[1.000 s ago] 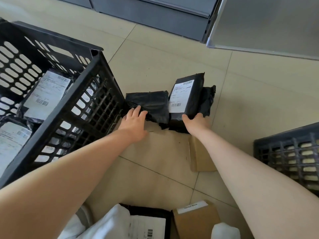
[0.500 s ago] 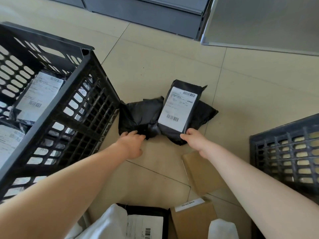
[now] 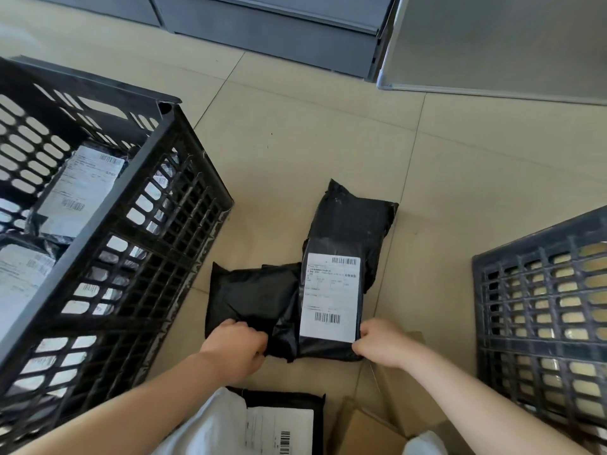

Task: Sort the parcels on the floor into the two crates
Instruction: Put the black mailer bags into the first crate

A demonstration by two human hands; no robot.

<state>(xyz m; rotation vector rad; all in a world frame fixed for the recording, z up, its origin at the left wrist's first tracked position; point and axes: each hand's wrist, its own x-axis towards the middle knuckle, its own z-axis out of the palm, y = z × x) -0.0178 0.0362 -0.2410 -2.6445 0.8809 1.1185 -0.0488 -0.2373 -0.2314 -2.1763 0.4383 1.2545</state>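
Two black poly-bag parcels lie on the tiled floor between the crates. My left hand (image 3: pixel 235 344) grips the near edge of the plain black parcel (image 3: pixel 253 295). My right hand (image 3: pixel 382 343) pinches the near corner of the labelled black parcel (image 3: pixel 341 257), whose white shipping label faces up. The labelled parcel overlaps the plain one. The large black crate (image 3: pixel 138 198) on the left holds several labelled bags. A second dark crate (image 3: pixel 538 290) stands at the right edge.
Near my body lie a white bag (image 3: pixel 210 428), a black parcel with a label (image 3: pixel 282 418) and brown cardboard boxes (image 3: pixel 371 431). Grey cabinet fronts (image 3: pixel 272 31) and a metal-framed panel (image 3: pixel 492 41) line the far side of the floor.
Both hands have pulled the two black parcels toward me across the floor, away from the left crate. The labelled parcel has dropped from standing to lying flat, label up.
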